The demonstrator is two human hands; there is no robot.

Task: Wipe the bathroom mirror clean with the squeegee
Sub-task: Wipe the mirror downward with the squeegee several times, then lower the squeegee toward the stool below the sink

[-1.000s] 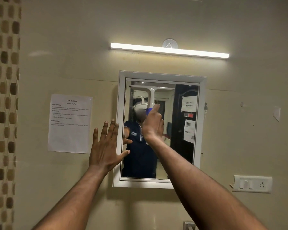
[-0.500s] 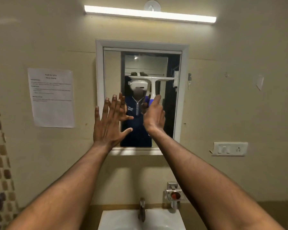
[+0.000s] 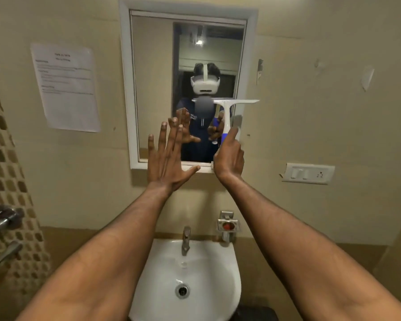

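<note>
A white-framed mirror (image 3: 153,66) hangs on the beige wall above the sink. My right hand (image 3: 229,158) grips the blue grip of a white squeegee (image 3: 227,112), index finger stretched along the handle. Its blade lies level across the lower right of the glass and overhangs the right frame. My left hand (image 3: 169,156) is raised flat with fingers spread in front of the mirror's lower middle; whether it touches the glass I cannot tell. The mirror reflects a person wearing a white headset.
A white sink (image 3: 185,281) with a steel tap (image 3: 185,239) sits below the mirror. A printed paper sheet (image 3: 65,86) hangs left of the mirror, a switch plate (image 3: 307,173) to the right. Valve handles (image 3: 2,218) stick out of the tiled left wall.
The squeegee has come down the glass from the top to the lower half and shifted right. Both hands dropped with it. My view has tilted down, bringing the sink into sight.
</note>
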